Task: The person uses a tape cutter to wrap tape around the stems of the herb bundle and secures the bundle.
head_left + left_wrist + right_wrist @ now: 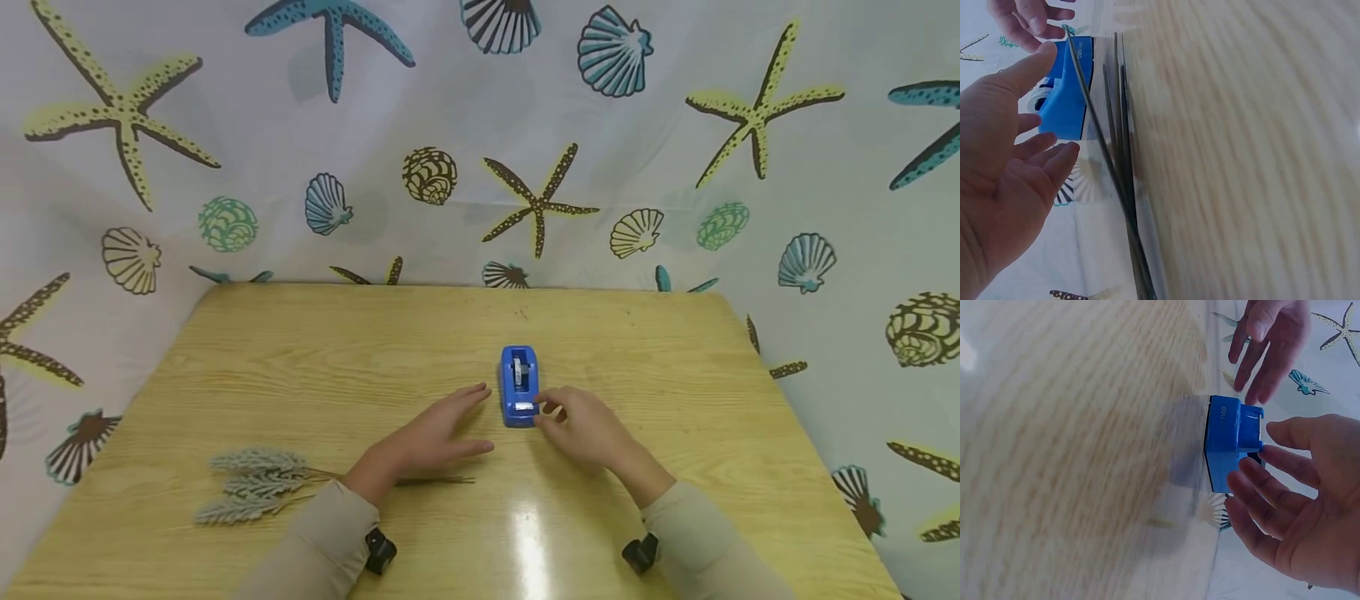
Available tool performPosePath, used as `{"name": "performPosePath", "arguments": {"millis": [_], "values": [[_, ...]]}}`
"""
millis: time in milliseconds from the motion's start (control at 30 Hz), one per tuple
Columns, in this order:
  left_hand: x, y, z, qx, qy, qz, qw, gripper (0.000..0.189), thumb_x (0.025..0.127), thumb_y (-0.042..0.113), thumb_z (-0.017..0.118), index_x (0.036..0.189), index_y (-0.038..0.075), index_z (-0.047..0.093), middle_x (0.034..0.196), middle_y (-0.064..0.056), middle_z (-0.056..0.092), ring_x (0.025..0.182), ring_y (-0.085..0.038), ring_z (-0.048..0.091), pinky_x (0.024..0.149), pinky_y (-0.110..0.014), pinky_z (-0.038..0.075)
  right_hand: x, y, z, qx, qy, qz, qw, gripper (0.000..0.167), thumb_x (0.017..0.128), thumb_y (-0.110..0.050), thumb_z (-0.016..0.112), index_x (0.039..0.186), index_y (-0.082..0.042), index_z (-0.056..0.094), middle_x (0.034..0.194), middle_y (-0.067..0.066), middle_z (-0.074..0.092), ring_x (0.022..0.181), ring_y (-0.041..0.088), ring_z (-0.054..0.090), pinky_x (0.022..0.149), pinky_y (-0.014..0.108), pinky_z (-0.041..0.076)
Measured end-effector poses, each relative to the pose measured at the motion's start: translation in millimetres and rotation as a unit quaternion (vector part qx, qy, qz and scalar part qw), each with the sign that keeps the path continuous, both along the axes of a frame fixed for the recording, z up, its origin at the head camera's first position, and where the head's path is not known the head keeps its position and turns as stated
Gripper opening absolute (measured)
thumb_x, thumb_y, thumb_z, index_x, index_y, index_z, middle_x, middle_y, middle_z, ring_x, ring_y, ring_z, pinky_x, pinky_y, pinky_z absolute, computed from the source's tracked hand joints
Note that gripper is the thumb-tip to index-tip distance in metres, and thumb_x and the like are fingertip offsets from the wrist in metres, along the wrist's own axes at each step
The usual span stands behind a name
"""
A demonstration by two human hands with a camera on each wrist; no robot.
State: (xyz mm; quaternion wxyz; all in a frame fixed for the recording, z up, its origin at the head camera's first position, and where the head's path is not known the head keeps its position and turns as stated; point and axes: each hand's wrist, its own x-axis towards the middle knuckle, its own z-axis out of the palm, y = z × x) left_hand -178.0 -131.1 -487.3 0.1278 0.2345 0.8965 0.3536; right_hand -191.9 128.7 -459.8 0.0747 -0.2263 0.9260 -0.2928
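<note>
A blue tape dispenser [519,397] stands lengthwise near the middle of the table, a roll of tape [518,372] in its slot. My right hand [587,427] is at its front right corner, fingers loosely bent. In the right wrist view, thumb and index finger are apart, right at the dispenser's toothed cutting edge [1260,429]. My left hand [442,433] hovers on the dispenser's left side with fingers extended and nothing in them. Beneath the left wrist pass the thin stems [1124,181] of a dried grass bunch [258,485], partly hidden by that forearm.
The wooden table [360,350] carries the dispenser and the grass, whose fluffy heads point left. A white cloth [465,108] printed with starfish and shells hangs behind the table and along its sides. Each wrist wears a small black camera strap [380,551].
</note>
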Motion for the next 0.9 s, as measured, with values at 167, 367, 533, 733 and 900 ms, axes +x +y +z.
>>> {"name": "performPosePath", "arguments": {"millis": [167, 367, 533, 733, 900], "values": [[-15.6, 9.0, -1.7, 0.021, -0.011, 0.030, 0.9993, 0.083, 0.093, 0.034, 0.072, 0.159, 0.012, 0.026, 0.167, -0.010, 0.020, 0.153, -0.031, 0.020, 0.123, -0.050, 0.022, -11.3, -8, -7.6, -0.041, -0.029, -0.026, 0.9984, 0.026, 0.099, -0.026, 0.063, 0.117, -0.011, 0.073, 0.107, 0.005, 0.073, 0.084, 0.012, 0.066, 0.076, 0.031, 0.057], [-28.9, 20.8, -8.2, 0.106, -0.024, 0.065, 0.9919, 0.089, 0.088, 0.023, 0.078, 0.158, 0.007, 0.025, 0.166, -0.016, 0.017, 0.150, -0.037, 0.027, 0.119, -0.048, 0.031, -17.2, -10, -15.0, -0.089, -0.072, -0.056, 0.9918, 0.024, 0.099, -0.024, 0.063, 0.112, -0.008, 0.075, 0.105, 0.005, 0.074, 0.077, 0.013, 0.061, 0.065, 0.027, 0.052], [-31.5, 34.4, -9.6, 0.199, -0.076, 0.091, 0.9727, 0.091, 0.087, 0.016, 0.078, 0.158, 0.005, 0.023, 0.167, -0.016, 0.012, 0.148, -0.043, 0.029, 0.115, -0.048, 0.036, -19.4, -9, -21.0, -0.122, -0.078, -0.076, 0.9865, 0.019, 0.096, -0.020, 0.067, 0.103, -0.007, 0.079, 0.094, 0.005, 0.074, 0.070, 0.013, 0.055, 0.057, 0.024, 0.045], [-40.0, 42.7, -10.8, 0.216, -0.076, 0.104, 0.9678, 0.092, 0.085, 0.013, 0.080, 0.159, 0.011, 0.024, 0.167, -0.011, 0.013, 0.149, -0.039, 0.029, 0.116, -0.046, 0.036, -26.9, -9, -25.2, -0.163, -0.084, -0.067, 0.9808, 0.020, 0.096, -0.020, 0.067, 0.101, -0.005, 0.079, 0.090, 0.006, 0.074, 0.070, 0.011, 0.055, 0.058, 0.022, 0.045], [-50.2, 43.8, -18.2, 0.220, -0.074, 0.082, 0.9693, 0.100, 0.081, 0.017, 0.084, 0.160, 0.016, 0.023, 0.169, -0.007, 0.009, 0.141, -0.043, 0.042, 0.107, -0.045, 0.047, -30.5, -9, -29.0, -0.169, -0.096, -0.064, 0.9789, 0.022, 0.096, -0.022, 0.067, 0.100, -0.003, 0.079, 0.087, 0.005, 0.073, 0.070, 0.011, 0.055, 0.057, 0.021, 0.045]]}}
